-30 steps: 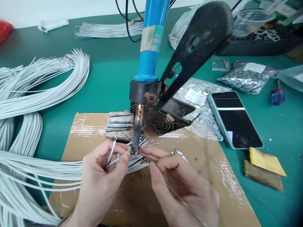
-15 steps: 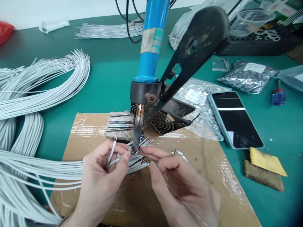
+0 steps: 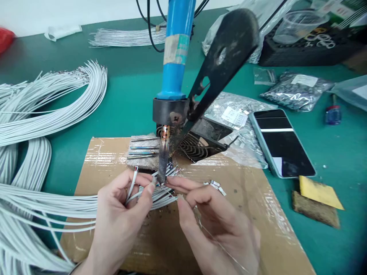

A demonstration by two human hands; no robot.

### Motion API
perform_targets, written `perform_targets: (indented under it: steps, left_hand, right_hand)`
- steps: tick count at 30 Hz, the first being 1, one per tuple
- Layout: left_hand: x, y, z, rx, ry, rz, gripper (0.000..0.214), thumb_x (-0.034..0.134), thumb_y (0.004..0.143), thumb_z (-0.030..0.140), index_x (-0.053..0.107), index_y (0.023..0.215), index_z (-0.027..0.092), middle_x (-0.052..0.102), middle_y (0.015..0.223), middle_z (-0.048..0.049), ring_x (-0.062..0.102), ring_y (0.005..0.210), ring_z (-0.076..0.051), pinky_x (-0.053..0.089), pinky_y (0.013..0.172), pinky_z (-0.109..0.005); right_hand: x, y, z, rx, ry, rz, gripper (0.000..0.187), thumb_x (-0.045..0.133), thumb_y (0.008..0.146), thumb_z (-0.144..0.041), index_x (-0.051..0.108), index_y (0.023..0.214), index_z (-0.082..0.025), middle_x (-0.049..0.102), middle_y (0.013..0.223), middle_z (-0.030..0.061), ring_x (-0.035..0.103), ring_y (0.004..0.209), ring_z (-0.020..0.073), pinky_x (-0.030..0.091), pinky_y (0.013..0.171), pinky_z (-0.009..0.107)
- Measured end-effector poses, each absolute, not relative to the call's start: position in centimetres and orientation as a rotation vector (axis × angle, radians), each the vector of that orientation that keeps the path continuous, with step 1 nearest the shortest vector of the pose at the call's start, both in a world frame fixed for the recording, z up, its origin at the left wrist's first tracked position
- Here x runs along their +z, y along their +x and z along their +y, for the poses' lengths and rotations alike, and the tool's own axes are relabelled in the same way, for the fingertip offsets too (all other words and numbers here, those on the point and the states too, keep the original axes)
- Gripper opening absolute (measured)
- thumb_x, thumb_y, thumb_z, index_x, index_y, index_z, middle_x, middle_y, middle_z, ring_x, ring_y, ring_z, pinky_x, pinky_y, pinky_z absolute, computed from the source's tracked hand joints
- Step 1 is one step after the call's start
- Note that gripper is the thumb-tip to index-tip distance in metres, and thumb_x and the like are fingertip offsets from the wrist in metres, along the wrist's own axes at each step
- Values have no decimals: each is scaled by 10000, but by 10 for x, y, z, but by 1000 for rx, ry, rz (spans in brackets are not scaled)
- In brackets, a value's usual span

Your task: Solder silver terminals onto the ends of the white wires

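Note:
A blue-handled soldering iron (image 3: 174, 78) points down in a black bracket (image 3: 226, 49), its tip between my hands. My left hand (image 3: 122, 214) is closed on a white cable (image 3: 132, 186), whose stripped end with a red wire sticks up behind the fingers; thumb and forefinger pinch close beside the tip. In my right hand (image 3: 219, 217) is a thin solder wire (image 3: 225, 250), running across the palm to the tip. The other right fingers reach to the tip's right side. What lies right under the tip is too small to make out. More white cable ends (image 3: 164, 199) lie beneath.
Cardboard (image 3: 243, 214) covers the green table (image 3: 132, 95). Bundles of white cable (image 3: 94, 99) fill the left. Spare iron tips (image 3: 145, 148) rest on a grey pad, beside a black fan (image 3: 197, 147). A phone (image 3: 283, 145), sponges (image 3: 321, 194) and bags of parts (image 3: 298, 91) lie right.
The whole view has shifted slightly, so most things appear a little further left. Both hands keep nearly the same pose at the iron's tip.

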State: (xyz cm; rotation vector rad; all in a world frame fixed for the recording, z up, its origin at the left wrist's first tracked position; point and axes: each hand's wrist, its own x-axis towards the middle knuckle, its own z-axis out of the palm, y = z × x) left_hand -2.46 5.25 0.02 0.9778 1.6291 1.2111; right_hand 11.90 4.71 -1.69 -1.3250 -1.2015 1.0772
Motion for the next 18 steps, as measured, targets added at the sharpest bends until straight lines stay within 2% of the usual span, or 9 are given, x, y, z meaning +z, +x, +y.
perform_targets:
  steps: [4, 8, 18]
  left_hand:
    - [-1, -27, 51, 1160, 1018, 1630, 143, 765, 821, 126, 746, 705, 207, 763, 795, 20, 693, 679, -89, 518, 619, -102]
    - [1, -23, 52, 1220, 980, 1662, 135, 778, 774, 118, 740, 678, 205, 759, 761, 25, 692, 670, -86, 513, 611, -90]
    - [2, -23, 50, 1201, 1011, 1637, 143, 761, 801, 112, 738, 697, 208, 796, 804, 12, 728, 716, -100, 521, 624, -90]
  right_hand:
    - [-18, 120, 47, 1062, -1333, -1215, 204, 663, 909, -188, 595, 731, -262, 834, 1072, 0, 805, 954, 189, 577, 884, 268]
    - [-21, 121, 46, 1056, -1334, -1230, 203, 666, 910, -205, 599, 727, -262, 831, 1073, 13, 800, 984, 210, 579, 881, 283]
    - [-18, 127, 49, 1045, -1293, -1319, 193, 683, 901, -156, 626, 753, -267, 834, 1070, -13, 804, 973, 177, 604, 835, 225]
